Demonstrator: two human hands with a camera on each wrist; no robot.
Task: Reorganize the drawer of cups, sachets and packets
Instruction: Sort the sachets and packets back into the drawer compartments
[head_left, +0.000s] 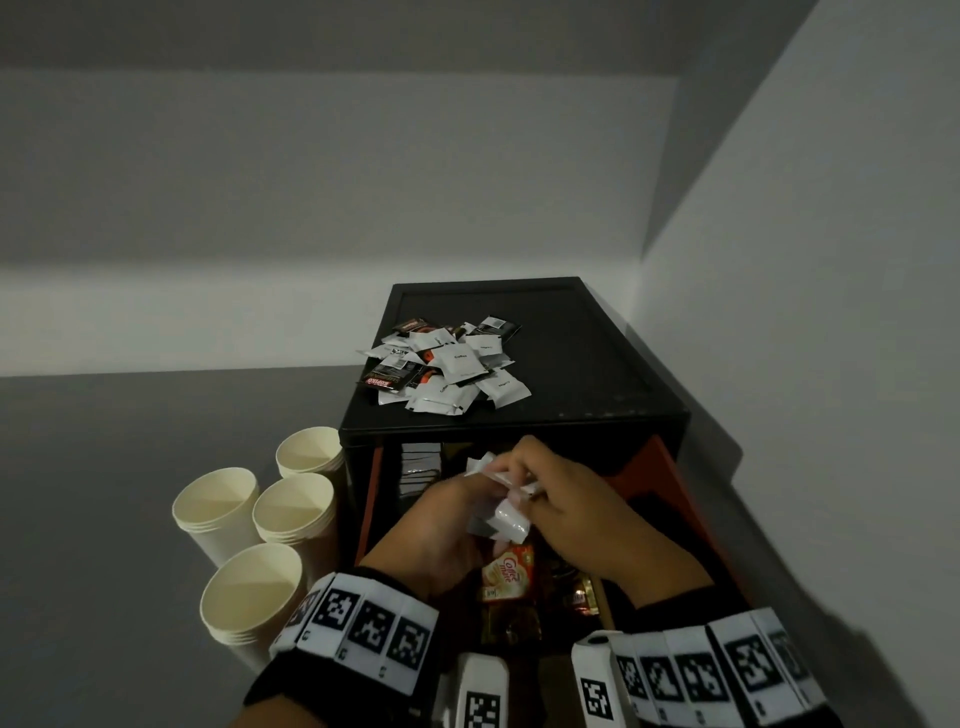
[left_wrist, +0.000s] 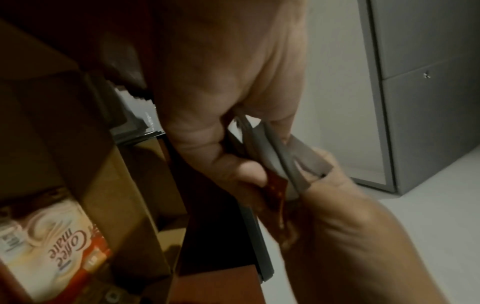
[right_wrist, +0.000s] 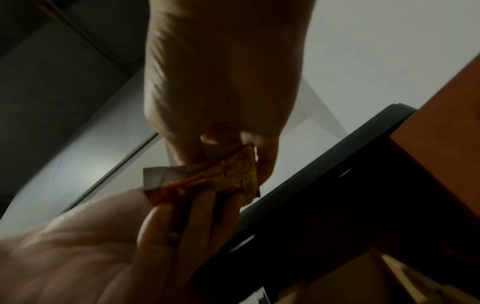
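Two hands, left (head_left: 441, 525) and right (head_left: 576, 499), pinch sachet bundle (head_left: 501, 512); four cup stacks (head_left: 260, 519).

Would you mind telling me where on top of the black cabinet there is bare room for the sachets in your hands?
The cabinet top is bare to the right of the sachet pile and along the back rim. The left-centre is crowded. The floor left of the cabinet holds paper cup stacks.

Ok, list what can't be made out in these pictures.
- Head view: how many sachets the left hand and right hand hold; the fingers cover them.
- Head view: the drawer contents; hands and shadow hide most.
- Right wrist view: print on the orange sachet; blurred.
- Head view: small text on the sachet pile; mostly too small.
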